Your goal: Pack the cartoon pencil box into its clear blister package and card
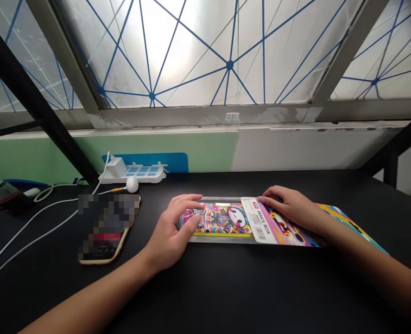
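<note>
A long pencil box (222,220) with a bright cartoon print and a yellow edge lies flat on the black table in a clear plastic pack. My left hand (177,227) is around the pack's left end, its thumb on the near side and its fingers at the far edge. Over the right part lies a colourful card (285,232) with a white label (259,220) reading "PENCIL BOX". My right hand (287,202) rests on this card, fingertips closed at the label's far corner. The hand and forearm hide part of the card, which continues to the right.
Left of the pack lies a phone (116,241), its screen blurred out. Behind it are a white power strip (144,174) with a plug, a round white object (132,184) and a looping white cable (31,213). A dark bottle (3,195) lies far left. Black frame bars (41,102) slant at both sides.
</note>
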Motion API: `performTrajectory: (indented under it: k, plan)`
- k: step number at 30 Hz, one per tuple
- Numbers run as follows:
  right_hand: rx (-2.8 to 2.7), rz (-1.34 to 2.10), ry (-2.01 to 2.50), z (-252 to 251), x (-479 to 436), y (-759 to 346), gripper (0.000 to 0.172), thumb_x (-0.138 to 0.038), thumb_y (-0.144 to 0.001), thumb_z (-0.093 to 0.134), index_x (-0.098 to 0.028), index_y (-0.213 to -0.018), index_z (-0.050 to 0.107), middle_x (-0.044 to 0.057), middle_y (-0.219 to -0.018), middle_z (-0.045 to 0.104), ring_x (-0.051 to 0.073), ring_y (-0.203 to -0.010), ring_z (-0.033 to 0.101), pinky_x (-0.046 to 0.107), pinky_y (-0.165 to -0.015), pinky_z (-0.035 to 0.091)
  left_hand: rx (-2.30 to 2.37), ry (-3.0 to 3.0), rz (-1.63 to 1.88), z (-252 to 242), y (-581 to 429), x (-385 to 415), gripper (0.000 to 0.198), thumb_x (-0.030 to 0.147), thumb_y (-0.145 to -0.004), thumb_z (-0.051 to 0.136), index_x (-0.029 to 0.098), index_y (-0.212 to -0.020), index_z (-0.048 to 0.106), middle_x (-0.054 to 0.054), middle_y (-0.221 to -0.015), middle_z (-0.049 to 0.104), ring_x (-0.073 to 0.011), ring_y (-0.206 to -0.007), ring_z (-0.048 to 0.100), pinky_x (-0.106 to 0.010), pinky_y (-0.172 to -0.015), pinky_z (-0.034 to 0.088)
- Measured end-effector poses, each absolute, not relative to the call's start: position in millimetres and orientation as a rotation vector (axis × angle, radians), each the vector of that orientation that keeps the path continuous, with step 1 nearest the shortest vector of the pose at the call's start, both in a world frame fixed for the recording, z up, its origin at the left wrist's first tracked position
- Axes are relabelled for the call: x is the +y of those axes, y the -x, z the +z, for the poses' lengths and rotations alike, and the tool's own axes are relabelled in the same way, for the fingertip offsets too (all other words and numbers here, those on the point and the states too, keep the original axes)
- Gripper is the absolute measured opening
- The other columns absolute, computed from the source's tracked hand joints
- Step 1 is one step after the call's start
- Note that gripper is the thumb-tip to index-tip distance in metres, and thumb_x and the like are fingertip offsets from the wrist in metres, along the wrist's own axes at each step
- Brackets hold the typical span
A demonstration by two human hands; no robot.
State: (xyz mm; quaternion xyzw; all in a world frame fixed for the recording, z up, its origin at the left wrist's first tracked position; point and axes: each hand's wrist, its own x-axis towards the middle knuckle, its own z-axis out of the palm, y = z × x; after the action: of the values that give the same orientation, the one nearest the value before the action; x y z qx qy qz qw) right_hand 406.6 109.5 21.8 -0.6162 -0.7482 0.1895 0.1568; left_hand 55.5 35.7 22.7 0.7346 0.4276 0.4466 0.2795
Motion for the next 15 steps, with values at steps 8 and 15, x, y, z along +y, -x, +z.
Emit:
performTrajectory:
  k: [8, 15]
  plan:
    - [-2.182, 0.507, 1.752, 21, 113, -406, 0.053, -0.071, -0.089, 0.048, -0.025, -0.092, 0.073, 0.010, -0.103, 0.074, 0.030, -0.093, 0.068, 0.044, -0.082, 0.053, 1.091, -1.454, 1.361, 20, -52, 44, 0.025, 0.042, -0.099, 0.053, 0.022, -0.108, 0.063, -0.009, -0.145, 0.056, -0.0299, -0.134, 0.053, -0.043, -0.108, 0.043]
    - [-2.350, 0.602, 1.605, 25, 111, -419, 0.066, -0.066, -0.079, 0.068, -0.028, -0.133, 0.063, 0.011, -0.130, 0.065, 0.035, -0.120, 0.062, 0.048, -0.102, 0.052, 1.057, -1.406, 1.363, 17, -51, 45, 0.022, 0.040, -0.098, 0.054, 0.022, -0.108, 0.062, -0.010, -0.146, 0.054, -0.0283, -0.129, 0.055, -0.038, -0.101, 0.045]
